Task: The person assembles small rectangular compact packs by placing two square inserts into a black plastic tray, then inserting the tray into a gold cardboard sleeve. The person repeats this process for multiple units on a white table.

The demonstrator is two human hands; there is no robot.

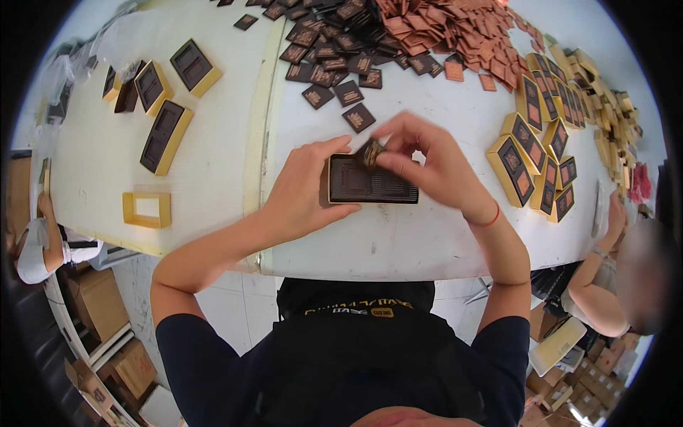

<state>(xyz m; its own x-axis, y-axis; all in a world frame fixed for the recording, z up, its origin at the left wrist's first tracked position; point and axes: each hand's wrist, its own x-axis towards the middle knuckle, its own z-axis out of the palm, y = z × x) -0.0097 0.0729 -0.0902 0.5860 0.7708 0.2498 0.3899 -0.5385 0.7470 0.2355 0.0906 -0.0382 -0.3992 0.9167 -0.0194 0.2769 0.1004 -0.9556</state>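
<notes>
Lying in front of me on the white table is a shallow gold-edged box (356, 197) with a black tray that has square recesses. My left hand (302, 181) grips its left end, thumb along the near edge and fingers at the far edge. Above the tray, my right hand (420, 160) pinches a small dark square packet (369, 152) with gold print, held tilted between thumb and fingers. A similar dark square (358, 117) lies flat just beyond the box. The tray's upper right part is partly hidden by my right hand.
Dark squares (324, 53) and copper-coloured squares (448, 28) are heaped at the back. Filled gold boxes (510, 171) cluster at right. Boxes with black trays (166, 137) and an open gold frame (147, 225) stand left. Other people sit at left (44, 245) and right (594, 295).
</notes>
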